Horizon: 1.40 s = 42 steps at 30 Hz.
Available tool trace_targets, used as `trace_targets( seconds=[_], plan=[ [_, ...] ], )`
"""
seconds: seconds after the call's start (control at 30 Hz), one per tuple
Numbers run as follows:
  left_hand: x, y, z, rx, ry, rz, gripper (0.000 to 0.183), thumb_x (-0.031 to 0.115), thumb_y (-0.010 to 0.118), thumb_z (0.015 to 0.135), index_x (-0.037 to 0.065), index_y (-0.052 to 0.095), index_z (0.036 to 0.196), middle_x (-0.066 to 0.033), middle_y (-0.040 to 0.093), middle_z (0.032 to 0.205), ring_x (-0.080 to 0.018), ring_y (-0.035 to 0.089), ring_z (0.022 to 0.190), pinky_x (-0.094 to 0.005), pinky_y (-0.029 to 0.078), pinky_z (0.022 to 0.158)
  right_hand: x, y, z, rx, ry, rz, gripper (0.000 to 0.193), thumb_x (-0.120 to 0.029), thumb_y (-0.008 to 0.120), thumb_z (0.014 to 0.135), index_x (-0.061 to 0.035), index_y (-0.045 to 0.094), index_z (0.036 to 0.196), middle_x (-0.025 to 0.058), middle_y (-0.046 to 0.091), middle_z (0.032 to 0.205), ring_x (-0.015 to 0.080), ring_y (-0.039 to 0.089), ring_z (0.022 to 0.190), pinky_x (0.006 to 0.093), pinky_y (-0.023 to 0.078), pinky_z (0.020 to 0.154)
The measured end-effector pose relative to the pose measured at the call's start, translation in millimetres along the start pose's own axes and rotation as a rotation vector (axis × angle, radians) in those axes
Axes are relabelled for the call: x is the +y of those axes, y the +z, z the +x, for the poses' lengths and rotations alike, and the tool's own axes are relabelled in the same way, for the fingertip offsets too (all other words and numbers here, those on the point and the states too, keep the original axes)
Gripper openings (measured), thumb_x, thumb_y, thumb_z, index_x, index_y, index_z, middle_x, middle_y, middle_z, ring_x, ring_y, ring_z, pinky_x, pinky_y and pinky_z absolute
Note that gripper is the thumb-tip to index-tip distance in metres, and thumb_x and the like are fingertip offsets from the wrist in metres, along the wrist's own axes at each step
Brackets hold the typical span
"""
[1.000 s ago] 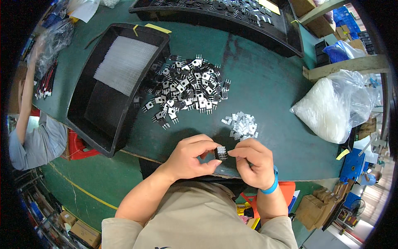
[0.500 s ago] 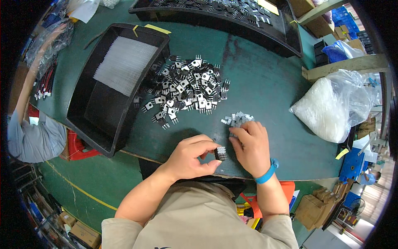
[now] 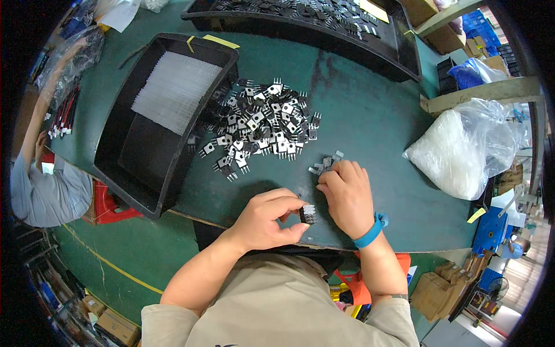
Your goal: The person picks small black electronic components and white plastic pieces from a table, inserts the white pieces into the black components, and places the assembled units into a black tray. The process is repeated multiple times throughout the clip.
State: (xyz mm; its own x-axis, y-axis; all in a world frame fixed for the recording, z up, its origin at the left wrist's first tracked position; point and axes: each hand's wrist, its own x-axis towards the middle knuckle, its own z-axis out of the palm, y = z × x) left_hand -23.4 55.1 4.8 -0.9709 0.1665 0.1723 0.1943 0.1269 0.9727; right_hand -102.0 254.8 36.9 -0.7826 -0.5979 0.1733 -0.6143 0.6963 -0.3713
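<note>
My left hand (image 3: 267, 220) is closed round a short stack of black transistors (image 3: 307, 214), gripped between thumb and fingers near the table's front edge. Pale, shiny bits show along the stack's right side. To its right, my right hand (image 3: 350, 195) reaches over a small pile of translucent grey plastic pieces (image 3: 328, 161). Its fingers are bent and drawn together, hiding part of the pile and whatever they hold. Beyond both hands lies a loose heap of transistors (image 3: 266, 124), black with metal backs and thin legs.
A black bin (image 3: 130, 156) at left holds a white ribbed sheet (image 3: 173, 87). A long black tray (image 3: 289, 28) of transistors stands at the back. At right sits a clear bag of white material (image 3: 457, 150). Another person's arm (image 3: 49, 95) rests at the far left.
My right hand has shifted slightly over the plastic pieces, and more of the pile is covered or moved. My left hand holds the transistor stack in the same place.
</note>
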Motion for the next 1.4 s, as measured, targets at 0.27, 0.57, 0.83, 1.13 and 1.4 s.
trace_targets(
  seconds=[0.27,0.57,0.83,1.13,1.4],
  plan=[
    [1,-1,1,-0.002,0.001,0.005,0.034,0.006,0.082,0.071,0.000,0.072,0.103,-0.0069,0.066,0.088,-0.0130,0.056,0.064,-0.0266,0.048,0.057,1,0,-17,0.048,0.167,0.391,0.013,0.002,0.066,0.085,-0.0027,0.061,0.096,0.0134,0.062,0.096,0.0346,0.063,0.085,0.0431,0.051,0.074],
    [0,0,0,-0.021,-0.018,0.029,0.034,0.006,0.082,0.072,0.000,0.072,0.104,-0.0074,0.067,0.091,-0.0143,0.059,0.067,-0.0271,0.050,0.059,-21,-27,-21,-0.092,0.127,0.602,0.022,0.004,0.069,0.088,-0.0026,0.066,0.108,0.0154,0.066,0.098,0.0315,0.068,0.084,0.0372,0.055,0.075],
    [0,1,2,-0.003,0.033,0.056,0.034,0.007,0.084,0.071,0.000,0.069,0.101,-0.0085,0.066,0.091,-0.0179,0.063,0.067,-0.0286,0.053,0.055,-22,-34,-20,-0.048,0.067,0.557,0.017,0.003,0.071,0.086,-0.0036,0.070,0.101,0.0132,0.066,0.098,0.0288,0.067,0.087,0.0363,0.054,0.075],
    [0,2,2,-0.001,0.038,0.067,0.033,0.007,0.084,0.071,-0.001,0.069,0.101,-0.0087,0.066,0.090,-0.0183,0.063,0.067,-0.0286,0.053,0.057,-22,-30,-23,-0.083,0.012,0.582,0.021,0.004,0.070,0.086,-0.0042,0.071,0.105,0.0139,0.065,0.099,0.0315,0.066,0.086,0.0369,0.054,0.075],
    [-2,2,0,-0.001,0.037,0.057,0.035,0.006,0.082,0.071,0.001,0.073,0.104,-0.0082,0.068,0.092,-0.0148,0.061,0.069,-0.0272,0.052,0.060,-22,-32,-25,-0.022,0.015,0.542,0.025,0.007,0.066,0.082,-0.0039,0.071,0.104,0.0146,0.066,0.098,0.0317,0.067,0.084,0.0372,0.054,0.073]
  ],
)
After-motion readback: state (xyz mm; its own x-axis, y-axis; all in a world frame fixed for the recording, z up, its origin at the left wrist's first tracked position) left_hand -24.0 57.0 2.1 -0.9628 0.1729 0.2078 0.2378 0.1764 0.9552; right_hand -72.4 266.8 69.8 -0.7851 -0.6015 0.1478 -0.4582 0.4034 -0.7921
